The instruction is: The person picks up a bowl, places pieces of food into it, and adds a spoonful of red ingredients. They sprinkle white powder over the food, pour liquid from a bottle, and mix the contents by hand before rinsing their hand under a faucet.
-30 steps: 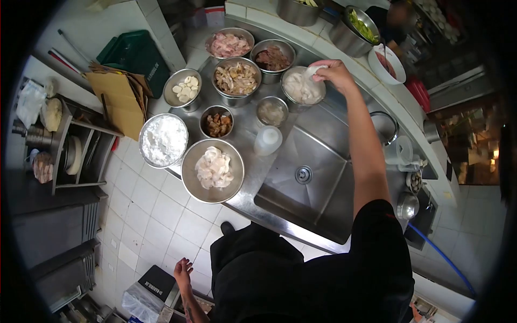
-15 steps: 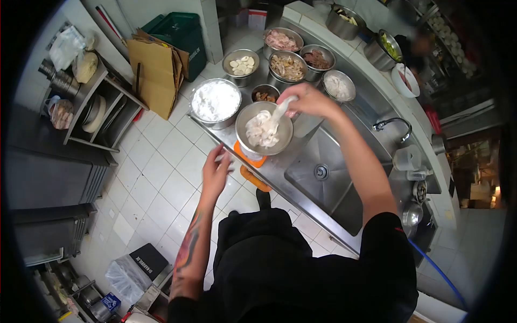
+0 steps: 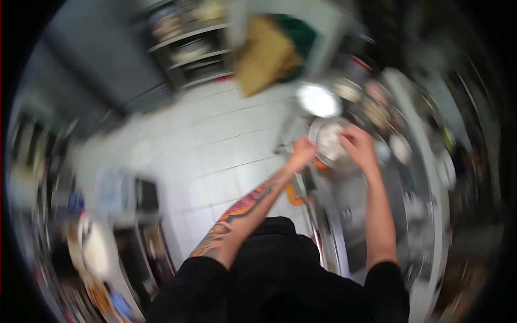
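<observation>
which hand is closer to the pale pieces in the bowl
Right. The right hand is over the bowl, close to the pale pieces; the left hand is by its opposite rim.

Steel counter (image 3: 333, 207), blurred | far left: white-filled bowl (image 3: 316, 115) | far right: clustered bowls (image 3: 378, 121) | left edge: pale-filled bowl (image 3: 313, 132) above orange item (image 3: 321, 165)

Motion blur smears most of the view, while the floor (image 3: 199, 145) looks bright and the curved edges black.
</observation>
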Tool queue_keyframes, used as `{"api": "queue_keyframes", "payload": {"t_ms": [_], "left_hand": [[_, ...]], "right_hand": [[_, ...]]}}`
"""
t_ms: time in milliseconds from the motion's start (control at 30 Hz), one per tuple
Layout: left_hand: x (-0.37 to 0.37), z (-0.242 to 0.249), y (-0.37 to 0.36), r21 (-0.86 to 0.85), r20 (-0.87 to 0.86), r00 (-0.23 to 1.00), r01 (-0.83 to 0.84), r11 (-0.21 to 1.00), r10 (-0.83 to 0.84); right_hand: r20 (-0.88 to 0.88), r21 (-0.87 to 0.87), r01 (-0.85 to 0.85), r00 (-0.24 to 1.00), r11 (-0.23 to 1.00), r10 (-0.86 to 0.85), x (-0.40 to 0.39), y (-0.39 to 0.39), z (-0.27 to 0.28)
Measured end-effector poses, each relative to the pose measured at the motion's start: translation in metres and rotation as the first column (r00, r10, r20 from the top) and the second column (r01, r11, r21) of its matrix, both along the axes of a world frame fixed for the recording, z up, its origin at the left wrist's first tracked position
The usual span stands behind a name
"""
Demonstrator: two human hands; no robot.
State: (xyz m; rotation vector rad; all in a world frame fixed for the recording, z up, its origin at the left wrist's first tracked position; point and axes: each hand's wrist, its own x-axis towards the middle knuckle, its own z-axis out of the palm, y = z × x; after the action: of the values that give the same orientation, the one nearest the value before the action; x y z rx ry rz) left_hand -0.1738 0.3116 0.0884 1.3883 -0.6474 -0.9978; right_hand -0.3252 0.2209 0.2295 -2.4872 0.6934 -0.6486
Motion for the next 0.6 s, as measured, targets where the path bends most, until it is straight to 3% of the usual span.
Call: {"api": "queue_keyframes", "payload": {"t_ms": [33, 67, 100, 133, 167, 233, 300, 367, 433, 500, 567, 600], "left_hand": [[0.0, -0.028, 0.028, -0.031, 0.026, 0.995, -0.094, 0.995, 0.094], [0.001, -0.041, 0.054, -0.13, 0.015, 0.982, -0.187, 0.974, 0.191], [0.003, -0.025, 0.101, -0.172, -0.048, 0.969, -0.247, 0.954, 0.242], [0.002, -0.023, 0.141, -0.091, -0.169, 0.947, -0.29, 0.953, 0.272], [-0.001, -0.04, 0.177, -0.009, -0.08, 0.935, -0.348, 0.937, 0.346], [-0.029, -0.045, 0.252, 0.047, -0.278, 0.807, -0.53, 0.847, 0.52], [-0.059, -0.058, 0.328, 0.222, -0.246, 0.708, -0.624, 0.749, 0.662], [-0.102, -0.08, 0.398, 0.212, -0.356, 0.495, -0.784, 0.584, 0.793], [-0.144, -0.074, 0.454, 0.309, -0.365, 0.378, -0.813, 0.494, 0.851], [-0.187, -0.082, 0.496, 0.275, -0.36, 0.294, -0.873, 0.402, 0.885], [-0.236, -0.073, 0.542, 0.261, -0.378, 0.211, -0.91, 0.322, 0.902], [-0.261, -0.059, 0.563, 0.277, -0.365, 0.167, -0.92, 0.278, 0.916]], "right_hand": [[0.169, 0.298, -0.06, 0.986, 0.953, 0.009, 0.013, 0.027, -0.006], [0.172, 0.429, -0.054, 0.985, 0.901, -0.022, 0.022, 0.048, -0.009], [0.205, 0.535, -0.117, 0.979, 0.837, 0.005, 0.029, 0.059, -0.032], [0.087, 0.498, -0.156, 0.988, 0.853, 0.13, 0.041, 0.083, -0.048], [-0.028, 0.444, -0.185, 0.975, 0.877, 0.22, 0.05, 0.105, -0.06], [-0.03, 0.138, -0.586, 0.804, 0.799, 0.594, 0.059, 0.157, -0.092], [0.025, 0.233, -0.704, 0.694, 0.671, 0.719, 0.062, 0.231, -0.1], [0.079, 0.394, -0.766, 0.579, 0.508, 0.812, 0.056, 0.302, -0.099], [0.072, 0.404, -0.825, 0.46, 0.396, 0.885, 0.046, 0.354, -0.102], [0.067, 0.4, -0.869, 0.347, 0.293, 0.936, 0.033, 0.398, -0.107], [0.025, 0.34, -0.936, 0.108, 0.093, 0.994, 0.012, 0.449, -0.102], [0.019, 0.336, -0.94, 0.072, 0.061, 0.997, -0.001, 0.474, -0.099]]}}
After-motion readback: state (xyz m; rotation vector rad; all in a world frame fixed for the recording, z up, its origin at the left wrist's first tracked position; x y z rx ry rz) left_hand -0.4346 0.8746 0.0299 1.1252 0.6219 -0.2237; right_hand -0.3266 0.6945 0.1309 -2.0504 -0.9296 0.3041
